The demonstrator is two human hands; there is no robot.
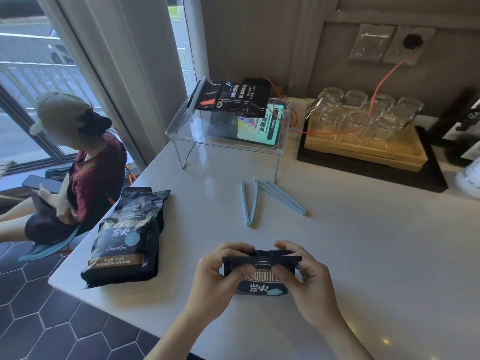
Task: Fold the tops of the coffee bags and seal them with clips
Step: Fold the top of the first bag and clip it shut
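While both hands (262, 279) pinch bag (261, 275) top, counter (363, 255) beyond bare

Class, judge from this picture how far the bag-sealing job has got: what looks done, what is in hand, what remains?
Done: one coffee bag on the clear shelf already wears a clip. In hand: the left hand and right hand are folding the top of the bag at the front. Left: clipping it with a blue clip, then folding and clipping the bag lying on the left.

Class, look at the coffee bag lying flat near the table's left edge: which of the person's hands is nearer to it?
Left. The left hand is just right of that lying bag; the right hand is farther right.
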